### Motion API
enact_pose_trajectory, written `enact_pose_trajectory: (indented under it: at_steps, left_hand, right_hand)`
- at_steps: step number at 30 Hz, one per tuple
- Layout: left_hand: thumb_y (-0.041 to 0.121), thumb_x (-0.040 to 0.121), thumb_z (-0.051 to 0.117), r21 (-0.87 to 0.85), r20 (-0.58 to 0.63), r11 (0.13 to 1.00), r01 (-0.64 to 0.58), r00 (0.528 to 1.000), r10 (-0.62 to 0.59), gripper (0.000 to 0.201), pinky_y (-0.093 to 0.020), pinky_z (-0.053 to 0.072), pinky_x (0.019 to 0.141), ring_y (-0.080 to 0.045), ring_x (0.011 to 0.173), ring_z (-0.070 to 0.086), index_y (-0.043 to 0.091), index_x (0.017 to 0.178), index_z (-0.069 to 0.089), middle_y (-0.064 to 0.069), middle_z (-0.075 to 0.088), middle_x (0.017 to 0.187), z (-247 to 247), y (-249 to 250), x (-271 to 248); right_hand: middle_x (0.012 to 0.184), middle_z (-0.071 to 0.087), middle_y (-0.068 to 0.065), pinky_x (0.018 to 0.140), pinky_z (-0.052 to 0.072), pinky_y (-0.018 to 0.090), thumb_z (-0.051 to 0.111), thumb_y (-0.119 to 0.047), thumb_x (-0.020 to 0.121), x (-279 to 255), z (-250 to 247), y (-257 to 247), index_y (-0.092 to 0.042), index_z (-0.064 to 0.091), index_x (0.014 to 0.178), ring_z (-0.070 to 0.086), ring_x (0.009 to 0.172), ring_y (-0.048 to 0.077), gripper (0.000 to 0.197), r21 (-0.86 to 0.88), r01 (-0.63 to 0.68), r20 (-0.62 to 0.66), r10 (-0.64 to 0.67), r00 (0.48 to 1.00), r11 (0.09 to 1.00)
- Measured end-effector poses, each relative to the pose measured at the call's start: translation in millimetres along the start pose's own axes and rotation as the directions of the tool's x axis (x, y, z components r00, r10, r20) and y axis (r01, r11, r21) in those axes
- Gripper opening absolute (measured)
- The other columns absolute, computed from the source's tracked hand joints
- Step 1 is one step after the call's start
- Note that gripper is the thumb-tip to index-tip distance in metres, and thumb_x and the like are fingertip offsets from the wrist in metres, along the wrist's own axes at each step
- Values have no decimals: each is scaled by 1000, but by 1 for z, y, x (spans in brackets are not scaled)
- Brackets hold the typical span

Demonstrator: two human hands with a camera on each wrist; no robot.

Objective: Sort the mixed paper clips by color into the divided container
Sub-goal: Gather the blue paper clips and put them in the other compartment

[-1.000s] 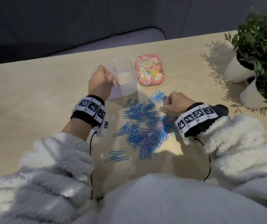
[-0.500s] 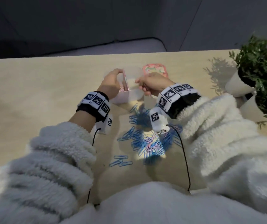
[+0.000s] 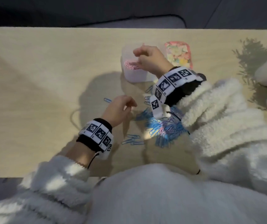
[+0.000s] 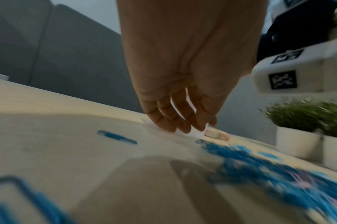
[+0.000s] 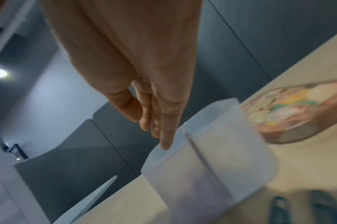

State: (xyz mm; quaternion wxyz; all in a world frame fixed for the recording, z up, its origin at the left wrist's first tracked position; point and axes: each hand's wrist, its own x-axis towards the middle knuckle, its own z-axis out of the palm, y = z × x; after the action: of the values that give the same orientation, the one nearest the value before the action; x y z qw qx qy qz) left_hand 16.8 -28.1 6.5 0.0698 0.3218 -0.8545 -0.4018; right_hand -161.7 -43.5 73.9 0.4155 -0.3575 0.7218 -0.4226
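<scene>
**Paper clips: right hand over container, left hand over table**

Paper clips, mostly blue with some pink mixed in, sit in a loose pile on the wooden table, partly under my right forearm. A few blue strays lie apart: a small cluster toward me from the pile and one single clip just beside my left hand.

Divided container, translucent plastic, stands beyond the pile. Pink clips already lie in its left compartment. Right wrist view shows the divider wall running down the middle; contents of the right compartment I cannot tell.

Right hand is above the container, fingers extended and relaxed, pointing down at the rim, holding nothing that I can see.

Left hand hovers over the table left of the pile, fingers loosely curled downward, nothing gripped. Left wrist view is motion-blurred.

Both wrists carry white bands with black square marker codes; no readable text on them. Floral-patterned tin sits just right of the container, no legible label. Two white pots with green plants stand at the right edge.
</scene>
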Motion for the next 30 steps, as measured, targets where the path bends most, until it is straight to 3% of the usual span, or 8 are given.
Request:
enact_pose_trajectory:
  at_steps: [3, 5, 9, 14, 18, 22, 26, 30]
  left_hand:
    - [7, 78, 55, 96, 176, 994, -45, 984, 27, 19, -37, 46, 78, -31, 88, 58, 9, 93, 66, -16, 62, 93, 27, 5, -7]
    - [11, 79, 60, 114, 251, 987, -115, 964, 83, 16, -36, 44, 77, -32, 88, 57, 10, 94, 66, -16, 61, 93, 44, 13, -9]
    - [25, 78, 68, 149, 270, 974, -173, 954, 128, 24, -31, 34, 78, -27, 93, 53, 11, 97, 61, -11, 60, 97, 68, 28, -1]
    - [22, 79, 66, 212, 271, 957, -200, 952, 139, 17, -39, 42, 81, -31, 96, 55, 11, 92, 63, -12, 60, 98, 73, 37, 10]
    - [16, 83, 61, 223, 210, 962, -157, 971, 110, 11, -40, 42, 79, -32, 91, 55, 8, 89, 61, -15, 60, 94, 66, 28, 8]
    - [12, 86, 58, 53, 94, 998, -19, 996, 14, 7, -31, 38, 73, -22, 78, 52, 6, 90, 59, -11, 62, 87, 52, 21, 2]
    - [10, 86, 58, -63, 61, 996, 69, 996, -65, 6, -31, 41, 72, -19, 73, 51, 6, 89, 59, -4, 59, 79, 45, 20, -8]
    - [11, 86, 58, -88, 89, 989, 118, 990, -110, 3, -33, 45, 69, -20, 69, 54, 8, 88, 59, -4, 61, 79, 43, 20, -14]
  right_hand:
    - [76, 60, -2, 54, 47, 13, 41, 6, 90, -53, -20, 33, -3, 59, 100, 57, 55, -2, 22, -57, 95, 77, -90, 993, 994]
    - [62, 62, -13, 56, 42, 12, 49, 8, 84, -85, -34, 70, -1, 65, 92, 55, 52, -7, 20, -276, 122, 207, -65, 976, 953]
    - [80, 69, 1, 66, 39, 23, 59, -4, 80, -130, -56, 124, -11, 69, 83, 58, 71, 14, 13, -628, 134, 228, 17, 974, 766]
    - [96, 62, 6, 80, 40, 27, 68, -10, 77, -150, -55, 151, -11, 68, 96, 59, 90, 22, 19, -588, 171, 249, -25, 968, 791]
    - [105, 57, 7, 85, 47, 37, 61, -10, 79, -152, -61, 162, -16, 65, 100, 55, 103, 26, 22, -700, 159, 224, 2, 975, 697]
    - [102, 59, 7, 79, 43, 30, 57, -8, 79, -151, -66, 156, -14, 67, 97, 56, 99, 25, 22, -687, 134, 145, -46, 988, 714]
    - [93, 61, 5, 72, 42, 33, 60, -29, 84, -144, -42, 146, -16, 63, 93, 56, 93, 25, 17, -676, 210, 161, -137, 977, 707]
    - [100, 63, 4, 80, 42, 34, 64, -28, 81, -135, -18, 145, -15, 59, 99, 55, 98, 22, 23, -691, 146, 132, -75, 988, 708]
